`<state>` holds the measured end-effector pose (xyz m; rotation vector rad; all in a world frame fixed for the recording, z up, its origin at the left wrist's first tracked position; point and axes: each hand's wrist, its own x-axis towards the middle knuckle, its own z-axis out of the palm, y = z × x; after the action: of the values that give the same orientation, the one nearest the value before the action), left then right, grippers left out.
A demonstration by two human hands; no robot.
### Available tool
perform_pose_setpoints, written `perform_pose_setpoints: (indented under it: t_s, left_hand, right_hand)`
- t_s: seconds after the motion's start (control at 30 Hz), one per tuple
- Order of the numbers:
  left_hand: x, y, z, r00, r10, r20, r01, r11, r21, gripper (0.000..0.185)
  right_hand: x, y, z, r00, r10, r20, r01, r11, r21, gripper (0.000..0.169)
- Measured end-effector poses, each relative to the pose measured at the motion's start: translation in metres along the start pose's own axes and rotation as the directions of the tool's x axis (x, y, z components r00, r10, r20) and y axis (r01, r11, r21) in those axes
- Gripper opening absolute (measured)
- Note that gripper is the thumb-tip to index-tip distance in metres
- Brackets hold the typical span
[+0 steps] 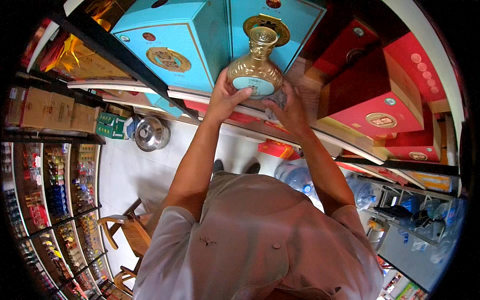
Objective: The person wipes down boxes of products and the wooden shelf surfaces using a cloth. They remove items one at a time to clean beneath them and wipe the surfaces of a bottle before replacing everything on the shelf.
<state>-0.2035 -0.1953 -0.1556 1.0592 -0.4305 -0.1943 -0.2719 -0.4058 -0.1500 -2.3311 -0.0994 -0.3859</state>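
A gold-coloured bottle with a flared neck and a pale blue oval label stands at the front of a shelf. My left hand grips its lower left side, thumb across the label's lower edge. At the bottle's lower right, my right hand holds a crumpled grey cloth against or very near it; the exact contact is hidden. Behind the bottle rises a turquoise gift box with a gold medallion. Another turquoise box stands to the left.
Red gift boxes fill the shelf's right part. A black upright divides the shelving on the left. On the floor are a steel pot, large plastic water bottles and a red package. A wooden chair stands behind left.
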Motion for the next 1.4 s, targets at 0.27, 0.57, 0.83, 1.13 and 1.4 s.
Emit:
perform_pose_setpoints:
  t_s: [0.27,0.57,0.83,1.13,1.4]
  left_hand:
    - [0.001,-0.003,-0.003,0.999,-0.020,0.036,0.020,1.000,0.000,0.071]
    - [-0.009,0.004,0.007,1.000,0.007,-0.005,-0.007,1.000,-0.029,0.072]
    - [-0.037,-0.026,0.006,0.976,0.111,-0.186,-0.091,0.989,0.115,0.073]
    - [-0.050,-0.022,0.015,0.933,0.184,-0.310,-0.071,0.937,0.342,0.074]
    - [-0.052,-0.008,0.016,0.939,0.140,-0.315,0.019,0.892,0.453,0.062]
  right_hand:
    - [0.009,0.004,0.005,1.000,0.008,-0.015,-0.004,0.968,0.252,0.062]
    - [0.009,-0.001,0.004,0.999,0.033,-0.009,-0.030,0.975,0.222,0.060]
    - [0.012,-0.007,0.013,0.999,-0.035,-0.011,0.037,0.938,0.346,0.073]
    - [0.016,-0.019,0.010,0.997,-0.032,0.068,0.003,0.926,0.378,0.080]
    - [0.019,-0.015,0.015,0.996,-0.084,0.037,0.066,0.936,0.346,0.075]
